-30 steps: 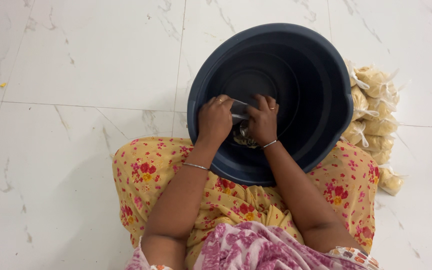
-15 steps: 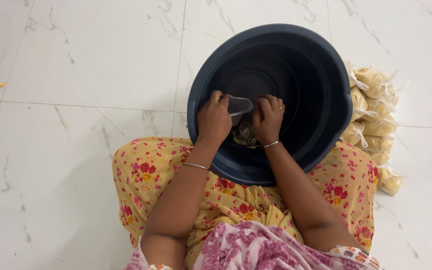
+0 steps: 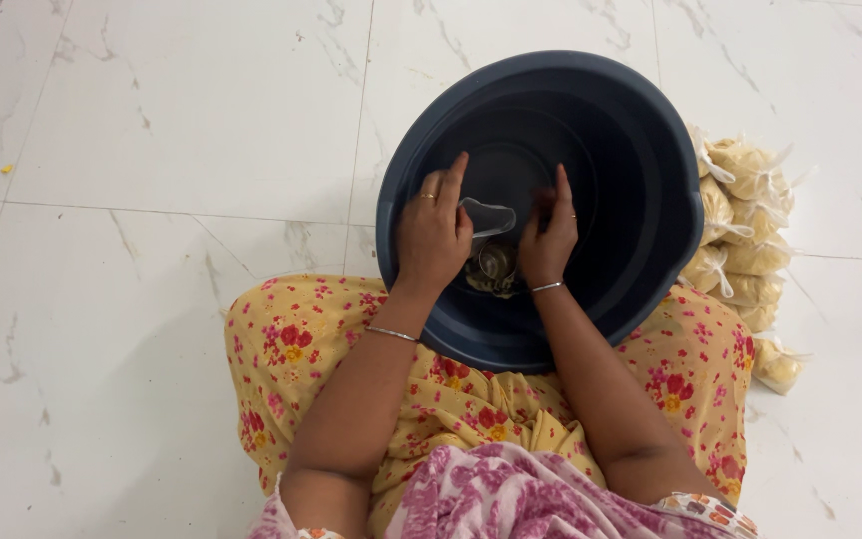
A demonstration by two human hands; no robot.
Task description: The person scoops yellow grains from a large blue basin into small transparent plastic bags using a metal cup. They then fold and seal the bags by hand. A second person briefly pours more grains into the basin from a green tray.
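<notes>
- head view, looking straight down: a seated person in a yellow floral garment worked inside a dark blue plastic tub (image 3: 641, 150) that rested against the lap on a white marble-patterned tiled floor (image 3: 152, 150).
- left hand (image 3: 433, 232): placed inside the tub near its middle, fingers bent and closed on the left edge of a small clear plastic bag (image 3: 488, 215); the index finger pointed up and away from the others. a ring showed on one finger and a thin bangle on the wrist.
- right hand (image 3: 548, 235): placed just beside the left, fingers together and curled toward the right side of the same bag; whether they pinched the film could not be told, since the palm faced away from the camera.
- clear plastic bag: held between the two hands, above the tub bottom, its mouth open toward the top.
- below the bag, on the tub bottom, lay a small heap of brownish pieces (image 3: 492, 271), too dim to identify.
- to the right of the tub, touching its outer wall, stood a pile of tied clear packets (image 3: 745, 230) filled with pale yellow contents.
</notes>
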